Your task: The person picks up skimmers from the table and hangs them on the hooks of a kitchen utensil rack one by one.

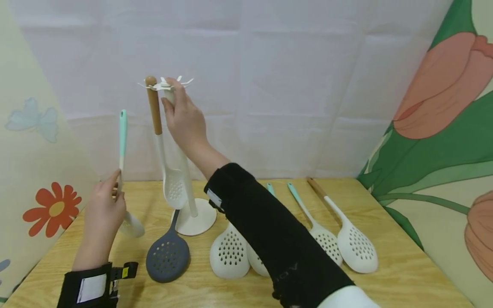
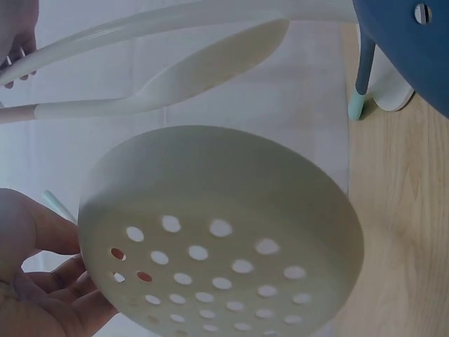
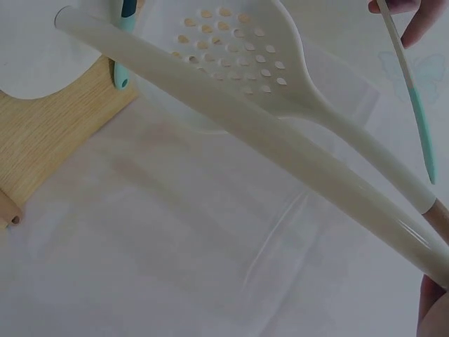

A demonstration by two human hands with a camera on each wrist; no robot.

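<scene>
Filling the left wrist view, the white slotted spoon [image 2: 217,232] shows a round, shallow bowl pierced with rows of small holes; the left hand [image 1: 103,205] pinches its thin stem between thumb and fingers, bowl hanging just below the grip near the wooden table [image 1: 400,265], mint-green handle rising straight above it. Beyond, the right hand [image 1: 185,119] curls its fingers round the top of the white rack [image 1: 192,214], beside a hanging wood-handled skimmer [image 1: 169,171]. Grey and white skimmers lie flat past the rack's base.
</scene>
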